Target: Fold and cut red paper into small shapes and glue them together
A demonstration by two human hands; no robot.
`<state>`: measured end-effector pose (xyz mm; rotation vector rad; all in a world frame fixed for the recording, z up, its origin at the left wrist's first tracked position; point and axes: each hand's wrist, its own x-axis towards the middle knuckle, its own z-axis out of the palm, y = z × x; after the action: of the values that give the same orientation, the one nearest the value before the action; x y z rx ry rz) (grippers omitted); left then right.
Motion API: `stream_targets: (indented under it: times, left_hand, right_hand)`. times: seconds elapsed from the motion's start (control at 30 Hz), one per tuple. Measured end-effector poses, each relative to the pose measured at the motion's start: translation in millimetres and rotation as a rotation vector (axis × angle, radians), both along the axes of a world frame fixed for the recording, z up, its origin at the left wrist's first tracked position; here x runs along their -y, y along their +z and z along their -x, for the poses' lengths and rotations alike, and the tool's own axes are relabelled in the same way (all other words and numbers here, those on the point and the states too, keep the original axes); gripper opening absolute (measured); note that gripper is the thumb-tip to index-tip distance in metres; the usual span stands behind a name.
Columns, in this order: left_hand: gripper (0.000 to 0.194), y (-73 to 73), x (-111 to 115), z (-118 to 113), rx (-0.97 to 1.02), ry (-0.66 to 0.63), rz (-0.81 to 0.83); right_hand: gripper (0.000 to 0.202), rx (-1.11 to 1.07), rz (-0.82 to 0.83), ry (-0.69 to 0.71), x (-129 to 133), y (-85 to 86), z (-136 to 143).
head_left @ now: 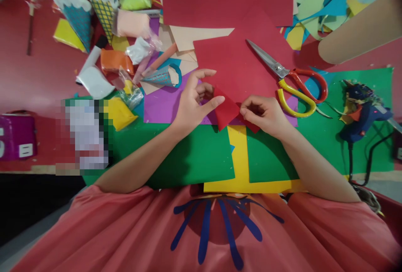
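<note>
A small folded piece of red craft paper or foam (226,110) stands out in front of me, above the sheets. My right hand (264,115) pinches its right side between thumb and fingers. At its upper left, my left hand (199,102) has its fingers apart, and the thumb overlaps the piece's edge. Beneath lies a larger red sheet (232,62). Scissors (278,68) with one red and one yellow handle rest on that sheet, blades parted slightly, just beyond my right hand. A blue patterned cone (158,76) lies beside my left fingers.
Several decorated cones (77,18) and wrapped clay packs (133,24) crowd the back left. Purple (161,110), green (201,154) and yellow (240,154) sheets overlap below. A blue glue gun (361,123) with its cord sits at right, near a cardboard tube (361,31) and scraps (323,1).
</note>
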<state>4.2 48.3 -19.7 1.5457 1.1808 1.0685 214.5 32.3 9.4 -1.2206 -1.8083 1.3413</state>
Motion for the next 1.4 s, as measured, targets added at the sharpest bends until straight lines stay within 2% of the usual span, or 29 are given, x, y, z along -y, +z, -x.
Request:
stream_targets:
  times: [0.23, 0.43, 0.57, 0.8, 1.03, 1.27, 1.4]
  left_hand:
    - [0.045, -0.3, -1, 1, 0.032, 0.052, -0.034]
    - [0.034, 0.1, -1, 2, 0.053, 0.013, -0.081]
    - [0.035, -1.5, -3, 3, 0.076, 0.001, -0.09]
    - [0.039, -4.1, -6, 4, 0.067, 0.041, -0.05]
    - [0.036, 6.5, -3, 2, 0.054, 0.102, 0.041]
    - [0.026, 7.7, 0, -1, 0.103, 0.118, 0.05]
    - [0.027, 7.4, -1, -2, 0.157, 0.117, 0.018]
  right_hand:
    - [0.014, 0.004, -0.008, 0.016, -1, 1.3, -1]
    - [0.014, 0.014, -0.01, 0.03, -1, 1.1, -1]
    - [0.013, 0.023, 0.0, 0.048, 0, 1.3, -1]
    - [0.013, 0.026, 0.0, 0.062, -1, 1.5, -1]
    - [0.015, 0.034, 0.025, 0.044, -2, 1.4, -2]
    - [0.015, 0.032, 0.024, 0.054, -2, 3.0, -2]
    - [0.015, 0.011, 0.03, 0.046, -2, 1.6, -1]
